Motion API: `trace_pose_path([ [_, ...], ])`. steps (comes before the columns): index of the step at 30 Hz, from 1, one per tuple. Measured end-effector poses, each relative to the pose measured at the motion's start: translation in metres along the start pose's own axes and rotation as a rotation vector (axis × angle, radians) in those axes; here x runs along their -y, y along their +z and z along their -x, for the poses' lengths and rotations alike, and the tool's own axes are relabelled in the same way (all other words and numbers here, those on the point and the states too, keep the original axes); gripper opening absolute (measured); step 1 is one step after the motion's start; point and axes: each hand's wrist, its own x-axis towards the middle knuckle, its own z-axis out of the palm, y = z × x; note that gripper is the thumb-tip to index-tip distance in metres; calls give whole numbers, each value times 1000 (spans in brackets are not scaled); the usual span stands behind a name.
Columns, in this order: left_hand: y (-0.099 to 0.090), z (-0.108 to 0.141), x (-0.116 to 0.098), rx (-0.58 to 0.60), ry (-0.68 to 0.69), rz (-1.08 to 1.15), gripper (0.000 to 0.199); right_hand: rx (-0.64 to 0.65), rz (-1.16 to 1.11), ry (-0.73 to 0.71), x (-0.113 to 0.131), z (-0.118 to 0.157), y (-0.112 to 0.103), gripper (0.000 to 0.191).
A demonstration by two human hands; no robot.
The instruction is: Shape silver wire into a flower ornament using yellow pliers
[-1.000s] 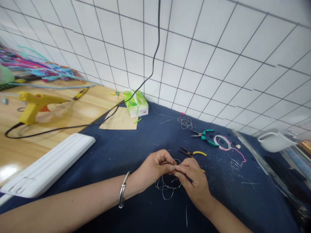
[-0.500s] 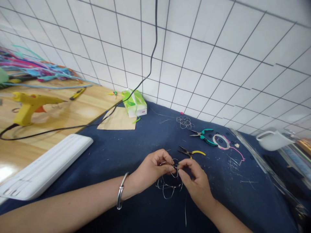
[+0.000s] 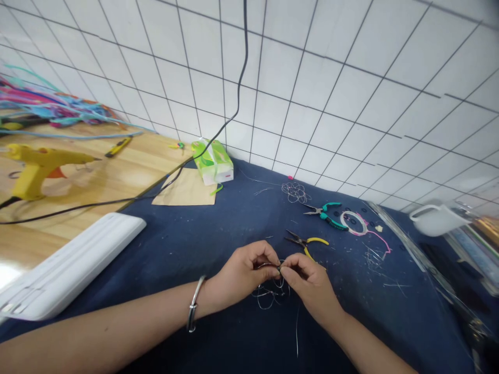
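Between my two hands is a looped silver wire piece (image 3: 266, 300), its loops hanging below my fingers over the dark blue cloth. My left hand (image 3: 249, 267), with a silver bangle (image 3: 192, 306) on its wrist, pinches the wire between thumb and fingertips. My right hand (image 3: 310, 280) is also closed, thumb against forefinger, on the wire close beside the left fingertips. The exact spot they grip is partly hidden by the fingers. Just beyond the hands lie yellow-handled pliers (image 3: 306, 242). A straight wire end (image 3: 297, 332) extends beneath my right hand.
Teal-handled pliers (image 3: 327, 215), a wire coil (image 3: 295, 192), a white ring-shaped spool (image 3: 353, 223) and wire scraps (image 3: 374, 257) lie beyond. Leftward are a white power bank (image 3: 74, 265), a yellow glue gun (image 3: 39, 169), a tissue pack (image 3: 213, 162) and a black cable (image 3: 242, 78).
My right hand has moved left, so its fingertips now meet those of my left hand at the wire. The hanging loops have shifted slightly upward. The camera view has shifted a little.
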Motion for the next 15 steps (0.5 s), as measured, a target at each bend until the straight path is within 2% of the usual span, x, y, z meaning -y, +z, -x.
trace_pose_path([
  [6, -3, -3, 5, 47, -59, -14, 24, -39, 38, -61, 1, 1, -1, 12],
  [15, -2, -6, 2, 36, -100, 133, 26, -73, 40, -62, 0, 2, -2, 11],
])
